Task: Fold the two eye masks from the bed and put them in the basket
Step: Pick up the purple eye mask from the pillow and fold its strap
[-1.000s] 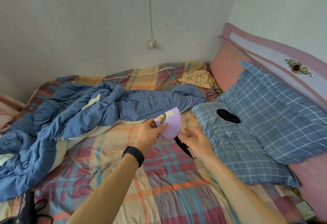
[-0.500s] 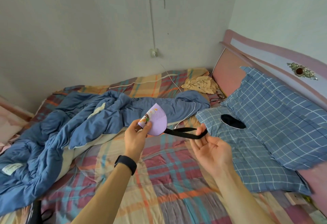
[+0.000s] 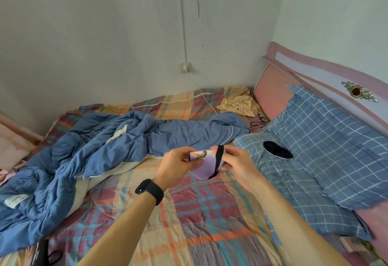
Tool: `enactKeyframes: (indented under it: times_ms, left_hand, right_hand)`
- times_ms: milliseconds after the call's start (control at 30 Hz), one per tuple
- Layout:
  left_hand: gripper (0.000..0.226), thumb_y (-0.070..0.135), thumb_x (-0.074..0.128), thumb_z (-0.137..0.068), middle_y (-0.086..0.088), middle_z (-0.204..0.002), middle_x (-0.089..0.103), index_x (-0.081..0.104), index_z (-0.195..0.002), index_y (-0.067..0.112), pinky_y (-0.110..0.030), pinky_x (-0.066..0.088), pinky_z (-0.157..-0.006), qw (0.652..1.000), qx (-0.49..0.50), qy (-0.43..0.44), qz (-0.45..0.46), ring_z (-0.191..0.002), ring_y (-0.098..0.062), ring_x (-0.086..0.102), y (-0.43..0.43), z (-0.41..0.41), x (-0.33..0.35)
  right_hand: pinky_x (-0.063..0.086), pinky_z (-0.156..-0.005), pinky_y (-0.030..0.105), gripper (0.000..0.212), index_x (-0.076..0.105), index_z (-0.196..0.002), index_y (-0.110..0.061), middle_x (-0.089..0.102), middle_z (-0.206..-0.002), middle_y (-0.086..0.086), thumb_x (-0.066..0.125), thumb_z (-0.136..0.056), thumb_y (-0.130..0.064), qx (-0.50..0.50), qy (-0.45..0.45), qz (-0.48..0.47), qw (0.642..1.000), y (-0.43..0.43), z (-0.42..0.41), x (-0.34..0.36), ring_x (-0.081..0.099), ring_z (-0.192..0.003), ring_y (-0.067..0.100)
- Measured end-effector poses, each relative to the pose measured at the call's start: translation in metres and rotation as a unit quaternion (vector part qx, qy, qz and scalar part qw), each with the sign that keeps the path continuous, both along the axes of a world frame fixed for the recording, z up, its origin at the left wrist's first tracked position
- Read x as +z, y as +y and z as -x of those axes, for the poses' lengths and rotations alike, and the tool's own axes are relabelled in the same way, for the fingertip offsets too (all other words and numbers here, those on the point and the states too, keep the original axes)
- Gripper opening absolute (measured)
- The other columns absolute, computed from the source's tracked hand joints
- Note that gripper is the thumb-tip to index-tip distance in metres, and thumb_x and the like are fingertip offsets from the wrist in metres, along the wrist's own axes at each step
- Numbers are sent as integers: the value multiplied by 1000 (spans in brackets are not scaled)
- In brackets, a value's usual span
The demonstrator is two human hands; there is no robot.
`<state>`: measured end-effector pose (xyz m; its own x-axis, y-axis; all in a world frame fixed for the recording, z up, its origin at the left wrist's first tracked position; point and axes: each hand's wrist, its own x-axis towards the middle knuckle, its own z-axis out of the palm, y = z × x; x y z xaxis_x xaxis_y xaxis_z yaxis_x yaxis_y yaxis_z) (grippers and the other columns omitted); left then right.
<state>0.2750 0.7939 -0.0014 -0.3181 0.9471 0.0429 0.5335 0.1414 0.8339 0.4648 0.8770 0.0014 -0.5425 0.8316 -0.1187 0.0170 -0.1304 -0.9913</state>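
A lilac eye mask [image 3: 204,166] with a printed picture is folded in half and held above the plaid bedsheet [image 3: 189,219]. My left hand [image 3: 176,166] pinches its left end. My right hand [image 3: 237,166] holds its right side, with the black strap [image 3: 218,160] wrapped across the folded mask. A black eye mask [image 3: 277,150] lies flat on the blue checked pillow [image 3: 294,171] to the right, apart from both hands. No basket is in view.
A crumpled blue duvet [image 3: 94,152] covers the left and far part of the bed. A second checked pillow [image 3: 336,139] leans on the pink headboard [image 3: 315,70]. Yellow cloth [image 3: 239,104] and cables lie in the far corner. A dark object [image 3: 42,253] sits at the bottom left.
My right hand had pulled the black strap out to the right; now it has come back to the mask, and the strap lies wrapped over the folded lilac mask.
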Motion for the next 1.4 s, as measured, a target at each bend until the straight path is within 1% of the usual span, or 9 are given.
enactKeyframes:
  times_ms: [133, 267, 333, 600, 700, 967, 1133, 1300, 1400]
  left_hand:
    - [13, 36, 76, -82, 4, -74, 69, 72, -88, 26, -15, 41, -55, 998, -37, 36, 31, -65, -9, 57, 6, -4, 9]
    - [18, 32, 73, -86, 0, -87, 75, 72, -97, 17, -34, 54, -67, 978, 49, -200, -18, -80, -19, 68, 10, -5, 9]
    - [19, 28, 72, -87, -2, -92, 76, 73, -101, 16, -24, 51, -61, 971, 87, -220, -31, -79, -13, 70, 13, -4, 11]
    - [19, 21, 70, -89, -2, -89, 71, 69, -104, 10, -23, 48, -62, 930, 123, -344, -47, -70, -10, 64, 22, -32, 0]
    - [20, 23, 72, -88, -3, -86, 66, 69, -103, 10, -28, 46, -65, 915, 136, -377, -39, -72, -14, 58, 23, -44, -13]
    - [36, 15, 75, -83, -6, -96, 72, 57, -114, 14, -31, 55, -68, 939, 84, -320, 92, -74, -16, 70, 29, -45, -40]
    - [41, 42, 72, -85, -16, -96, 73, 63, -123, 29, -36, 52, -65, 964, -1, -233, 129, -78, -26, 71, 51, -45, -56]
    - [18, 42, 64, -90, 5, -81, 71, 72, -103, 33, -32, 48, -62, 977, 34, -174, 117, -71, -16, 59, 92, -71, -77]
    - [9, 39, 65, -91, 8, -75, 68, 71, -87, 34, -37, 49, -67, 971, 81, -182, 133, -71, -15, 58, 130, -103, -92]
  right_hand:
    - [44, -58, 32, 22, 70, -84, -3, 62, -76, 14, 68, -89, -25, 12, -99, -51, 994, 5, 2, 5, 57, -68, 20]
    - [47, -71, 43, 38, 64, -101, 0, 69, -87, 23, 64, -88, -35, 53, -45, -20, 997, -2, 0, -4, 66, -80, 34]
    - [50, -74, 47, 35, 69, -97, -9, 69, -79, 17, 65, -88, -42, 63, -61, -63, 994, -11, 0, -12, 65, -76, 35]
    - [51, -67, 35, 19, 67, -80, -24, 68, -73, -3, 64, -91, -38, -192, -69, -66, 977, -18, 11, -39, 64, -65, 10]
    - [57, -79, 46, 25, 64, -82, -23, 71, -84, 3, 62, -88, -47, -195, -64, 6, 979, -13, 12, -50, 70, -81, 25]
    - [60, -81, 44, 20, 64, -102, -34, 74, -100, -6, 63, -86, -46, -188, -112, -49, 975, -4, -24, -82, 72, -91, 11]
    - [46, -62, 5, 14, 75, -100, -12, 75, -89, -1, 64, -94, -18, -150, -162, -88, 971, 16, -49, -86, 67, -74, -8]
    - [50, -72, 9, 6, 70, -95, -26, 73, -103, -3, 65, -93, -25, -170, -148, -21, 974, 42, -71, -109, 68, -88, 0]
    - [57, -68, 20, 7, 69, -96, -14, 73, -103, 11, 64, -95, -17, -219, -52, 90, 970, 74, -88, -119, 74, -86, 14]
